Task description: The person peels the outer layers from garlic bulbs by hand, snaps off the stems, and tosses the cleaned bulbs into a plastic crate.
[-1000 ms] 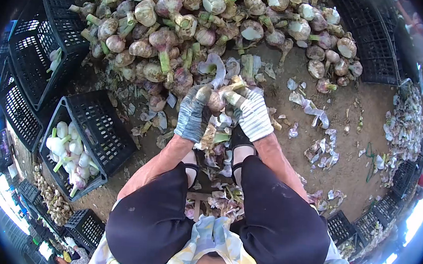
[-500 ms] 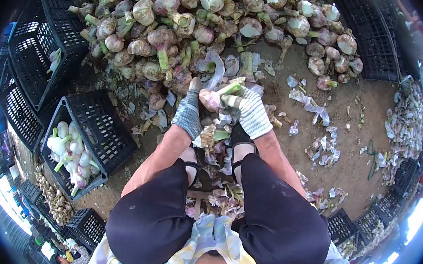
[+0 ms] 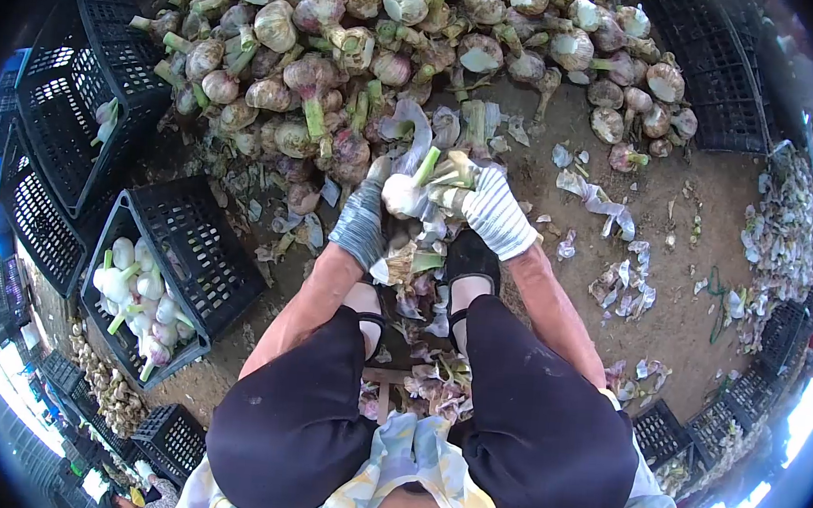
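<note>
A white garlic bulb (image 3: pixel 401 197) with a short green stem is held in my left hand (image 3: pixel 361 220), which wears a grey striped glove. The thumb lies along the bulb's left side. My right hand (image 3: pixel 499 219), in a white-and-grey striped glove, is closed beside the stem on a strip of dry garlic skin (image 3: pixel 453 174). The fingertips of both hands are partly hidden. Just beyond the hands lies a big pile of unpeeled garlic (image 3: pixel 314 75), dirty and with stems on. Below them, loose peelings (image 3: pixel 415 262) lie between my shoes.
A black crate (image 3: pixel 199 247) at the left holds clean white garlic bulbs (image 3: pixel 141 290). More black crates (image 3: pixel 90 86) are stacked behind it. Another crate (image 3: pixel 716 78) stands at the upper right. Skins (image 3: pixel 602 201) litter the floor on the right. Part of another person (image 3: pixel 158 502) shows at lower left.
The bulb has turned from purplish and skin-covered to white, its stem now more upright. My right hand has moved slightly right and down, with skin in its fingers.
</note>
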